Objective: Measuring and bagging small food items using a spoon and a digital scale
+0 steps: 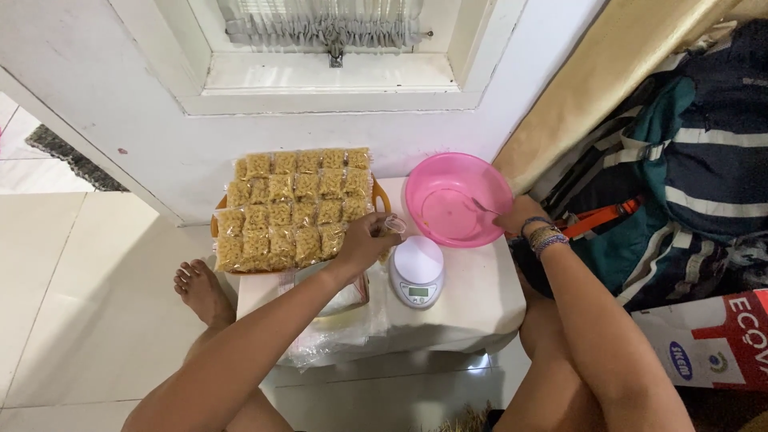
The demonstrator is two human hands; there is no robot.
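Left hand (364, 240) pinched on a small clear bag (392, 226) above the white scale (418, 272). Right hand (518, 216) closed on a spoon (483, 206) in the pink bowl (448, 172), at the table's far right corner.

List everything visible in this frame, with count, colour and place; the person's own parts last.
snack packets: many, clear with yellow pieces, in rows on the tray at left
tray: one, orange, under the packets
small bag: one, clear, held in the left hand above the scale
scale: one, white, on the low table
low table: one, white, centre
bowl: one, pink, nearly empty, right of the tray
spoon: one, metal, in the bowl
plastic bags: a heap, clear, front left of the table
left hand: holding the small bag
right hand: holding the spoon, bracelets on the wrist
bare foot: one, on the floor at left
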